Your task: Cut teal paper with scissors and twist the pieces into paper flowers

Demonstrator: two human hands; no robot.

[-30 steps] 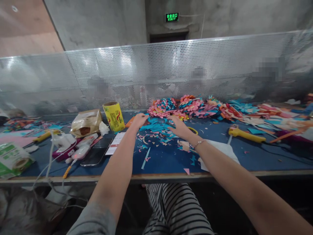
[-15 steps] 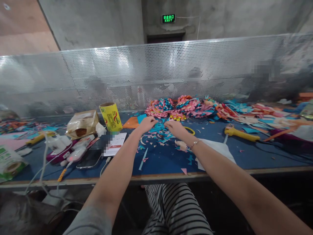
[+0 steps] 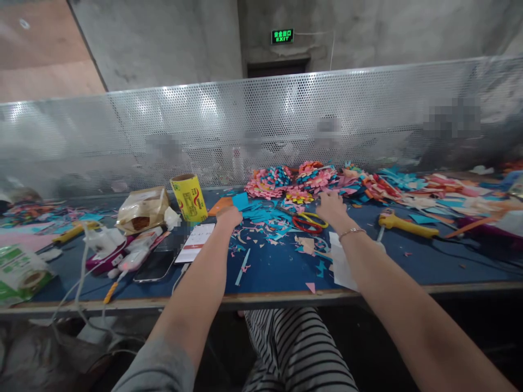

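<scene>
My left hand [image 3: 230, 216] rests on the blue table [image 3: 278, 269] with its fingers curled in. It sits beside a blue paper square [image 3: 241, 201] and an orange sheet [image 3: 219, 206], and whether it holds anything is hidden. My right hand [image 3: 332, 207] lies flat with fingers stretched out. Its fingertips are at the edge of a heap of pink, blue and orange paper flowers [image 3: 302, 181]. Scissors with red and yellow handles [image 3: 309, 222] lie just left of my right wrist. Blue and pink paper scraps [image 3: 265, 223] cover the table between my hands.
A yellow roll [image 3: 188, 197], a brown bag [image 3: 143, 208], a phone [image 3: 153, 265], a white card [image 3: 195, 242] and chargers with cables [image 3: 104, 239] crowd the left. A yellow-handled tool [image 3: 402, 223] and white paper [image 3: 341, 261] lie on the right. A perforated metal screen [image 3: 261, 125] backs the table.
My hands were close together over the blue scraps. They have moved apart: the right one to the right toward the flowers, uncovering the scissors, the left one back to the left.
</scene>
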